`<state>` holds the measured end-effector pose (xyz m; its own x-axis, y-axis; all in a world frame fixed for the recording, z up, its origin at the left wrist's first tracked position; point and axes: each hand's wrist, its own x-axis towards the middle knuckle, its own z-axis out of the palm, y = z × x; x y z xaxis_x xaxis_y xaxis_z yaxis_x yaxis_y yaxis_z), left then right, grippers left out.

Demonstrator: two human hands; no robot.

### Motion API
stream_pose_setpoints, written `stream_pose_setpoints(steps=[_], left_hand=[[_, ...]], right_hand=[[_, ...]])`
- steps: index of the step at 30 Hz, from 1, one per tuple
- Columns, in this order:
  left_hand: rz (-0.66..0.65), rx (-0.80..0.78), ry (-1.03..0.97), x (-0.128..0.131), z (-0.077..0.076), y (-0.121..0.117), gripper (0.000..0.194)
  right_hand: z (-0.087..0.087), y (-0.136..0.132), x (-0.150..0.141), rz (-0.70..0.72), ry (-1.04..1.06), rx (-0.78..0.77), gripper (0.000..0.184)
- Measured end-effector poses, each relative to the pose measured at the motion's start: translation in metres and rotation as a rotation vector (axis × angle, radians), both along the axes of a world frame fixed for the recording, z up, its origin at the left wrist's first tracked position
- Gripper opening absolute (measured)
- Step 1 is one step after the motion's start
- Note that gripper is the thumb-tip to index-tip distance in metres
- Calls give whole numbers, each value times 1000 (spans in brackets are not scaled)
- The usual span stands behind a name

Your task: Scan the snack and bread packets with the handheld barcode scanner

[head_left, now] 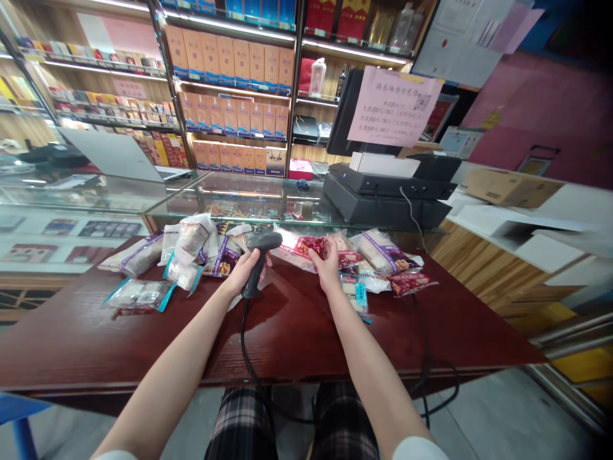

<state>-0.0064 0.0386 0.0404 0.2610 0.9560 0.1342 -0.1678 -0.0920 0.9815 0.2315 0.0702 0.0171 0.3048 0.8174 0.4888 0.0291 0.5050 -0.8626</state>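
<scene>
Wrapped around the handle of a black barcode scanner (pixel 255 255) is my left hand (pixel 243 273), with the scanner head tilted toward the right. A black cable hangs from the handle's lower end. My right hand (pixel 327 260) grips a red snack packet (pixel 310 245) by its right part, just right of the scanner head. Beneath and behind that packet lies a white and pink plastic package (pixel 288 241). Close to my right hand are a purple-banded bag (pixel 378 250), another red packet (pixel 412 283) and a blue-edged packet (pixel 355 294).
Several bagged goods (pixel 189 239) lie at the left of the dark red table (pixel 306 345), including a blue-edged clear packet (pixel 140 294). A glass display counter (pixel 225 191) stands behind, with a monitor (pixel 345 115) and black cash drawer (pixel 383 203). The cable (pixel 246 345) runs over the table's front edge.
</scene>
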Motion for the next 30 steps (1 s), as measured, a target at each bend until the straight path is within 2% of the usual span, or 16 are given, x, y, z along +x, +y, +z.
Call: stream_pose_setpoints(steps=[5,8,10,14,16,18,21,24,27,30], left_hand=[[-9,-6,1,-2,0,-2,67],[34,-20,-17,-4,0,-1,68],[82,-39,-29,-6,-1,1,72],[175,-73,-65,-10,-1,5,76],[235,-69,-79,-12,-1,7,76],[279,-67,-81,-14,-2,9,76],[316,-82,-85,-18,-4,13,77],[330,-88,-98,-22,-5,15,78],[338,-78,-101,-24,-5,16,78],[404,-53,-65,-24,-5,19,76]], right_hand=[[1,0,0,-11,5,8,56],[5,1,5,-71,-31,51,55],[11,-1,13,-179,-72,122,55],[31,-11,46,-569,-230,334,53],[38,-16,65,-699,-381,384,46],[39,-19,80,-708,-586,323,37],[34,-17,87,-608,-863,43,25],[29,-14,79,-519,-966,-138,23],[31,-15,69,-577,-955,-147,28],[35,-19,65,-624,-953,-75,31]])
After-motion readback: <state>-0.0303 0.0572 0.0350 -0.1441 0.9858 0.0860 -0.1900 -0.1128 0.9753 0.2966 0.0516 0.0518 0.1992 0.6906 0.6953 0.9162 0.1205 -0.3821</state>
